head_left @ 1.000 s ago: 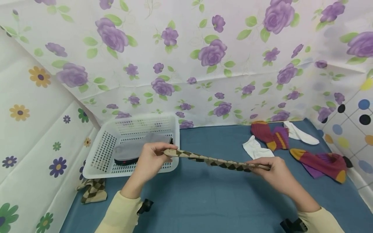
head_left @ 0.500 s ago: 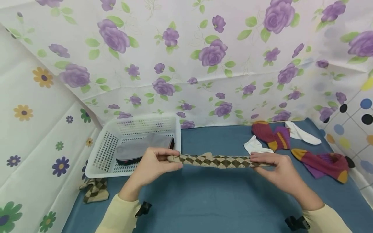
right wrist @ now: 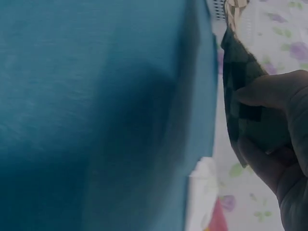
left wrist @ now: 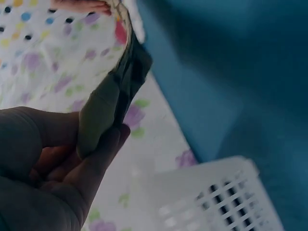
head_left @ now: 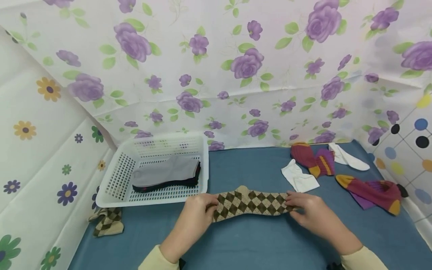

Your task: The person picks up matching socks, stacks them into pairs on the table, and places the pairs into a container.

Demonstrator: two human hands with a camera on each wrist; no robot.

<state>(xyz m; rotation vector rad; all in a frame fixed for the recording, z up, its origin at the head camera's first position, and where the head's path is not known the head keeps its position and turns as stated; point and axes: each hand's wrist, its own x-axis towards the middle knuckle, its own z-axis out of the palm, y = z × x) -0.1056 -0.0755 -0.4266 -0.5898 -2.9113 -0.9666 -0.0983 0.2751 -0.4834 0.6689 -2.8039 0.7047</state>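
Observation:
A beige and brown argyle sock (head_left: 251, 203) is stretched sideways between both hands, its broad checked side facing the head camera. My left hand (head_left: 199, 210) pinches the left end, which shows as a plain beige tip (left wrist: 97, 115) in the left wrist view. At the other end, my right hand (head_left: 310, 210) grips the sock between thumb and fingers; in the right wrist view the checked fabric (right wrist: 240, 86) looks dark there. The heel patch bulges up along the top edge, and both ends are partly hidden by fingers. A crumpled sock (head_left: 109, 222) of similar pattern lies at the far left.
A white perforated basket (head_left: 111, 187) stands at the back left, holding folded grey (head_left: 165, 172) and black socks (head_left: 182, 183). On the blue cloth at right lie white socks (head_left: 298, 178) and maroon-and-purple socks (head_left: 371, 189) with yellow tips. Floral sheets (head_left: 216, 75) rise behind.
Both hands have come down toward the blue cloth with the argyle sock. The sock has turned from edge-on to showing its full checked side.

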